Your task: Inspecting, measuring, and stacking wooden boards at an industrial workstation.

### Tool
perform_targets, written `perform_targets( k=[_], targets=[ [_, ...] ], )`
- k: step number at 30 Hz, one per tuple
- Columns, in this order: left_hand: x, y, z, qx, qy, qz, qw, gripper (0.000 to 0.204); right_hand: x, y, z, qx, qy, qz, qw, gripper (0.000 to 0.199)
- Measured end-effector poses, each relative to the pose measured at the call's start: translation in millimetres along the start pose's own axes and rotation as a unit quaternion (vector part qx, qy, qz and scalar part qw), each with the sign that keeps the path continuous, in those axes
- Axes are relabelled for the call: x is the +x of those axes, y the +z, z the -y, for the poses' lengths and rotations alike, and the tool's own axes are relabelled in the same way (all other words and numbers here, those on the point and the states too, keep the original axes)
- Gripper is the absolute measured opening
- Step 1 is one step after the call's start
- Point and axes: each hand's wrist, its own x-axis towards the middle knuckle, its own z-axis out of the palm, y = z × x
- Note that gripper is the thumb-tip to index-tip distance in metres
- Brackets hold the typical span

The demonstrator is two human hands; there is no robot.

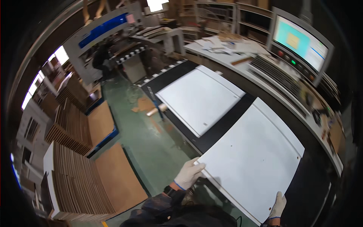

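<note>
Since the white panel [253, 162] was wide, I pinched its left edge in my left hand [190, 174], near-right corner in my right hand [278, 206], likely for balance; it was over the black bed [204, 143], beside a second panel [200, 100].

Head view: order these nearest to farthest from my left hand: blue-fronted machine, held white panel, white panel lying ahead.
1. Held white panel: touching your left hand, extending right.
2. White panel lying ahead: forward of that hand.
3. Blue-fronted machine: in the background, ahead and left.
</note>
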Motion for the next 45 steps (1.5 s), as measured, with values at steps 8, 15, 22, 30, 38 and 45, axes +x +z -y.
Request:
perform_targets(
  k=[8,15,22,30,38,45],
  targets=[
    [129.6,-106.7,-69.0,-0.025,0.03,-0.061,0.997,0.045,77.6,281.4,39.0,0.017,-0.053,0.072,0.996,0.047],
    [224.2,-186.3,-106.0,-0.013,-0.003,-0.102,0.995,0.04,122.5,420.0,45.8,0.018,-0.072,0.101,0.992,0.047],
    [249.0,-208.8,-147.8,0.139,-0.043,-0.146,0.979,0.044,142.6,460.9,48.4,0.023,-0.04,0.129,0.991,0.047],
    [242.3,-209.7,-142.4,0.209,-0.066,-0.193,0.956,0.046,140.0,442.6,103.6,-0.184,0.071,0.265,0.944,0.044],
    [222.2,-219.4,-135.9,0.263,-0.135,-0.125,0.947,0.039,149.2,437.5,113.2,-0.387,0.032,0.236,0.891,0.059],
    [147.3,-312.6,-109.2,0.249,-0.232,0.067,0.938,0.033,64.1,448.9,172.9,-0.529,0.102,0.374,0.755,0.04]
  ],
)
